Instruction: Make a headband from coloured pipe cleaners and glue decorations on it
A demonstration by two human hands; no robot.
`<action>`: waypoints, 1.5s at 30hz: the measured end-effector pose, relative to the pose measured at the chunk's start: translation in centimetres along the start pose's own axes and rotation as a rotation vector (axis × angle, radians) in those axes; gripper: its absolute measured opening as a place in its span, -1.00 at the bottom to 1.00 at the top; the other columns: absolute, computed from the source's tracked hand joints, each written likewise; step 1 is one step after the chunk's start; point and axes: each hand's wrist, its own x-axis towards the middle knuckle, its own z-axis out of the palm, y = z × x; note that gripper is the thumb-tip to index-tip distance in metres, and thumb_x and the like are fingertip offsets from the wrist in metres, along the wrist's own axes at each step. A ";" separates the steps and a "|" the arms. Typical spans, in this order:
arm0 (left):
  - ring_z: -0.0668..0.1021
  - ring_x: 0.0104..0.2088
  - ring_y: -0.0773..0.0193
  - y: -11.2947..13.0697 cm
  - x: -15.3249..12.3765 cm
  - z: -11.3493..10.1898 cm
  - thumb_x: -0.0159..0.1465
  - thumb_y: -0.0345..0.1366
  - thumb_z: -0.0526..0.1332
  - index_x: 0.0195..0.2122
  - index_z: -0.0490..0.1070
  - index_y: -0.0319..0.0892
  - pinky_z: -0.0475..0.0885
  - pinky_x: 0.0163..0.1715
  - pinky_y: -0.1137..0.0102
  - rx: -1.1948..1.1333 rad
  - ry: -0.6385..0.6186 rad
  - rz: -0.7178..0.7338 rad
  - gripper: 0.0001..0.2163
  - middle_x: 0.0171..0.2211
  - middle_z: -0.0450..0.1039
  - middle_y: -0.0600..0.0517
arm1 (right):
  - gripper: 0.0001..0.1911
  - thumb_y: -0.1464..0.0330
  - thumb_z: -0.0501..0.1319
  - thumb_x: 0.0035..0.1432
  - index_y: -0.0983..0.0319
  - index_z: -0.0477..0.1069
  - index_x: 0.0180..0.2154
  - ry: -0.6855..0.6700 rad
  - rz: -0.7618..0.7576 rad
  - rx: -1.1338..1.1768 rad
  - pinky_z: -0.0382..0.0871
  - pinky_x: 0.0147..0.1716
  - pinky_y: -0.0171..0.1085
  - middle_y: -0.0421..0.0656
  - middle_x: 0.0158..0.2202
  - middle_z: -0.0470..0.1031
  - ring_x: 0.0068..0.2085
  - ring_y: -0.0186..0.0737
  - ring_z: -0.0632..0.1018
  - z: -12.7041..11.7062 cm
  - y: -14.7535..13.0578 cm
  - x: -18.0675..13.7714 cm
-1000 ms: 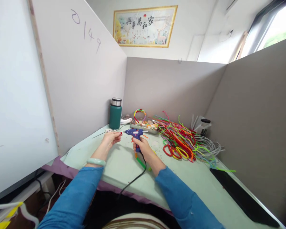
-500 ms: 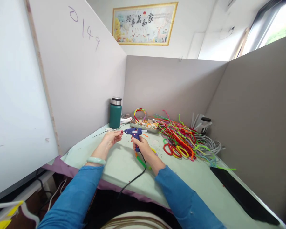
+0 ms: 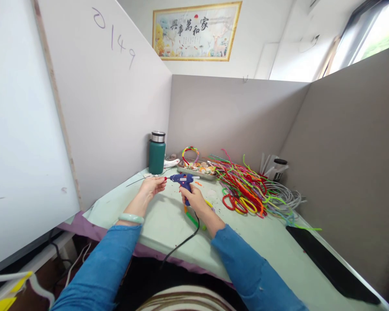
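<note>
My right hand [image 3: 195, 199] is wrapped round the handle of a blue glue gun [image 3: 183, 178], with a whitish glue stick [image 3: 196, 177] sticking out of its rear. The gun's nozzle points left. Just beyond its tip, my left hand [image 3: 153, 186] is closed in a pinch. Something small and red shows at those fingertips; whether it is a held piece or a nail I cannot tell. A black cord [image 3: 181, 243] runs down from the gun over the table edge. Under my right wrist lies a fuzzy green and yellow band [image 3: 192, 219], partly hidden.
A green bottle [image 3: 157, 153] stands at the back left. Behind the gun are a metal tray [image 3: 207, 176] of small pieces and a colourful headband [image 3: 190, 149]. To the right lie a heap of pipe cleaners [image 3: 243, 183], grey coils [image 3: 288, 196] and a black mat [image 3: 330, 263]. Panels enclose the table.
Both hands and the glue gun hold nearly the same position. The gap between the nozzle and my left fingertips looks very slightly wider.
</note>
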 end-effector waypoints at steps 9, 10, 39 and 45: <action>0.46 -0.62 0.42 0.2 -0.3 0.0 -0.04 -0.47 0.33 -0.47 0.43 -0.33 0.40 -0.57 0.49 -0.008 0.011 0.025 -0.89 -0.53 0.48 -0.02 | -0.80 0.22 0.12 0.03 0.23 0.26 -0.45 0.009 -0.007 -0.071 0.15 -0.59 -0.38 -0.30 -0.65 0.27 -0.61 -0.40 0.28 -0.1 0.2 0.1; 0.46 -0.62 0.42 0.2 -0.3 0.0 -0.04 -0.47 0.33 -0.47 0.43 -0.33 0.40 -0.57 0.49 -0.007 0.013 0.022 -0.89 -0.53 0.48 -0.02 | -0.80 0.22 0.12 0.03 0.23 0.26 -0.46 0.021 -0.012 -0.086 0.15 -0.59 -0.38 -0.30 -0.65 0.27 -0.61 -0.40 0.28 -0.1 0.2 0.1; 0.43 -0.63 0.45 0.2 -0.2 0.0 -0.07 -0.39 0.35 -0.45 0.45 -0.33 0.33 -0.61 0.51 0.076 -0.014 0.022 -0.84 -0.47 0.50 -0.04 | -0.79 0.20 0.11 0.02 0.23 0.26 -0.44 0.048 -0.032 -0.151 0.15 -0.60 -0.38 -0.30 -0.64 0.26 -0.63 -0.40 0.29 -0.1 -0.4 0.1; 0.43 -0.63 0.44 0.1 -0.1 -0.1 -0.10 -0.38 0.37 -0.46 0.45 -0.32 0.32 -0.62 0.50 0.075 0.009 0.027 -0.81 -0.47 0.50 -0.05 | -0.79 0.20 0.12 0.02 0.23 0.27 -0.42 0.053 -0.031 -0.152 0.16 -0.59 -0.38 -0.31 -0.64 0.26 -0.63 -0.40 0.30 -0.1 -0.3 0.1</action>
